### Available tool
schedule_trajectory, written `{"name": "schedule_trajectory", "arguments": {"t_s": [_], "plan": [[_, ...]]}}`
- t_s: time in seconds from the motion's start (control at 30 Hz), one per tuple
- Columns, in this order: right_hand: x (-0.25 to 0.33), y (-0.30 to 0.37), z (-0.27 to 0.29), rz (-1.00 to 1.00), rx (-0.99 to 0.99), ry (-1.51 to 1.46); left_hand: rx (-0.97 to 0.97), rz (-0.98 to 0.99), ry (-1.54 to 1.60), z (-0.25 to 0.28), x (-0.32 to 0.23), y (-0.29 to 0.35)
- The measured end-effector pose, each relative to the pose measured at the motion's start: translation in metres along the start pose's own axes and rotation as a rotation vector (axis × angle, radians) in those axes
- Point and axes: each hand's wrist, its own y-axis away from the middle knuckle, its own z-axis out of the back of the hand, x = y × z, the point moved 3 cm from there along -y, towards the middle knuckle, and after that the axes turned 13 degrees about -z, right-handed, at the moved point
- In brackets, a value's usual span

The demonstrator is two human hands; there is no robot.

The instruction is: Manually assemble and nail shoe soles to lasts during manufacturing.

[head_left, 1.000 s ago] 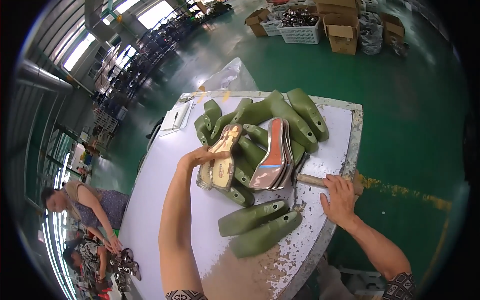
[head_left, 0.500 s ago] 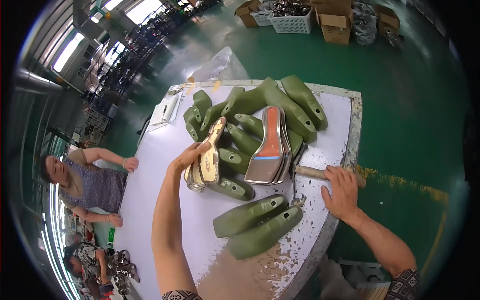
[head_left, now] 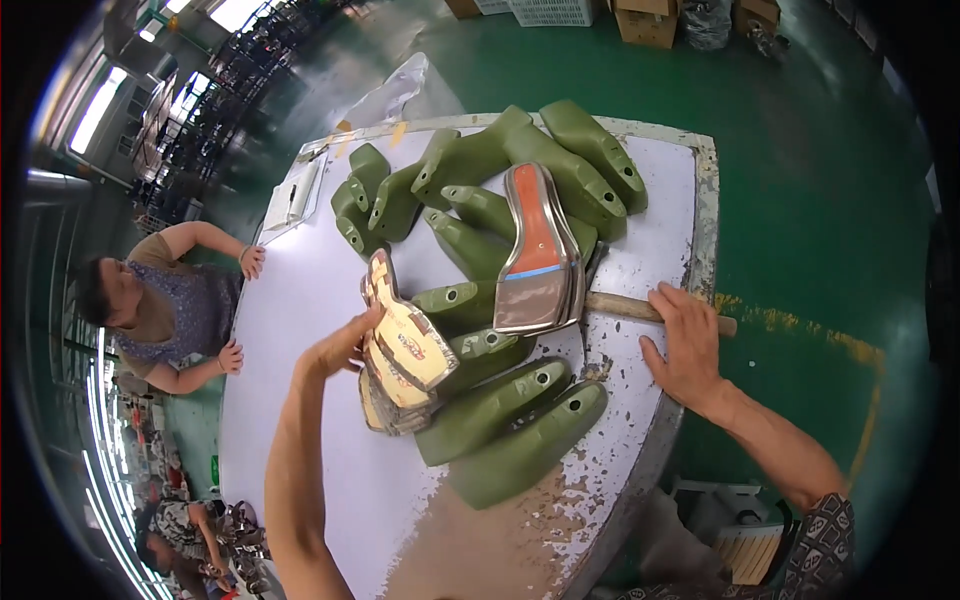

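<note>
My left hand (head_left: 340, 342) is closed on a fanned stack of cream insoles (head_left: 408, 345), printed and patched with brown, held tilted over the left side of the table. Next to them, a stack of orange-and-grey insoles (head_left: 540, 250) with a blue stripe and shiny edges rests on green shoe lasts (head_left: 478, 248). Two more green lasts (head_left: 525, 445) lie side by side nearer me. At the table's right edge, my right hand (head_left: 690, 350) lies with its fingers extended over a wooden handle (head_left: 625, 306). The handle's far end is hidden by the orange-and-grey stack.
The white table (head_left: 300, 430) has a worn brown patch near me and chipped edges. A clipboard with paper (head_left: 292, 200) lies at the far left. A person (head_left: 185, 300) rests both hands on the left edge. Cardboard boxes (head_left: 645, 22) and a white basket (head_left: 552, 10) stand beyond.
My left hand has moved the cream insoles nearer to me and turned them, fanning them wider. My right hand stays by the handle. The whole view has shifted slightly.
</note>
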Motion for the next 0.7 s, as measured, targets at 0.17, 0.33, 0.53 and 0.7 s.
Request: {"name": "schedule_trajectory", "arguments": {"t_s": [0.17, 0.33, 0.53, 0.7], "plan": [[0.064, -0.048, -0.003, 0.174, 0.092, -0.081, -0.189, 0.013, 0.062, -0.031, 0.018, 0.051], [0.074, -0.093, -0.036, 0.468, 0.224, -0.028, -0.376, 0.024, 0.135, -0.055, 0.034, 0.080], [0.096, -0.058, 0.016, -0.126, 0.112, -0.764, -0.543, 0.067, 0.731, -0.084, 0.092, 0.090], [0.011, 0.018, 0.102, -0.318, 0.049, -1.118, -0.430, -0.068, 0.843, -0.087, 0.088, 0.082]]}}
